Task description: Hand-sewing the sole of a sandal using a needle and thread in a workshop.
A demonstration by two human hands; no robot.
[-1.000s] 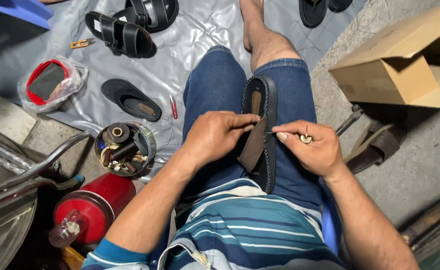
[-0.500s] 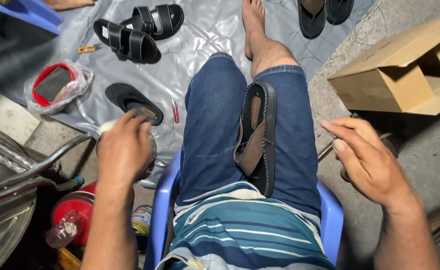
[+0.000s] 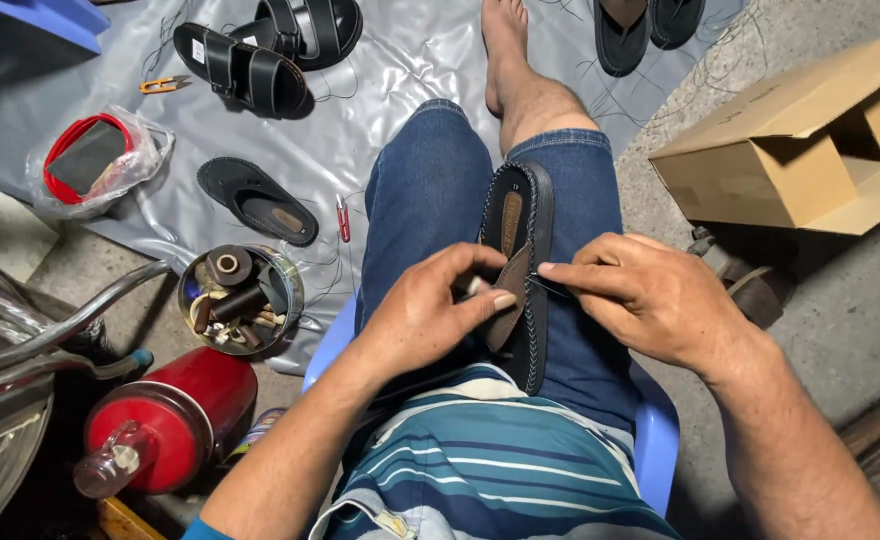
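With the dark sandal (image 3: 522, 270) lying along our right thigh, our left hand (image 3: 430, 315) pinches its brown strap and our right hand (image 3: 650, 300) pinches a thread at the rim, whose edge stitching looks largely done, though the strap seems unsecured.

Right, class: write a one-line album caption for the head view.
Both hands, left hand and right hand, work a sandal on the lap.
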